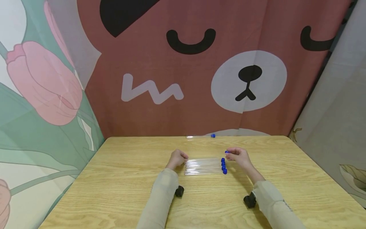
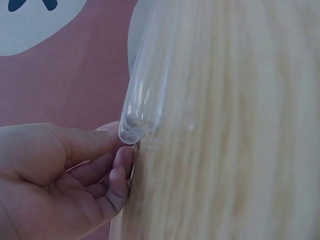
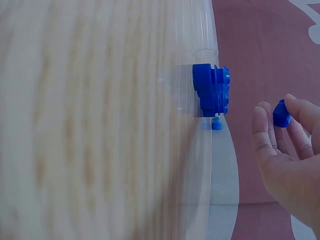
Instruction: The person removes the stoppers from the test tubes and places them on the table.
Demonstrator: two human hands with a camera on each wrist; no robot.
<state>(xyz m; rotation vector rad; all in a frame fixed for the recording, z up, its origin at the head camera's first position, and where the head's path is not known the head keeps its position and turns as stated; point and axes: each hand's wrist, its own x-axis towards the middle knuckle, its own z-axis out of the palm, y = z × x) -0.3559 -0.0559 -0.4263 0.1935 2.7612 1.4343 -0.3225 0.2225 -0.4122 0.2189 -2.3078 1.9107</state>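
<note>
Several clear test tubes [image 1: 201,167] lie side by side on the table, blue caps [image 1: 223,166] at their right ends. My left hand [image 1: 177,157] is at their left end. In the left wrist view, its thumb and curled fingers pinch at the rounded tip of a test tube [image 2: 145,100]. Past the capped ends, my right hand [image 1: 239,156] holds a loose blue cap [image 3: 281,115] between thumb and fingers. That cap is apart from the row of capped tubes in the right wrist view.
At the table's far edge lies another clear tube [image 1: 197,136] with a blue cap [image 1: 213,135] on its right end. The wooden table [image 1: 114,184] meets a printed curtain [image 1: 171,117] at the back. Black wrist devices [image 1: 250,200] sit under both sleeves.
</note>
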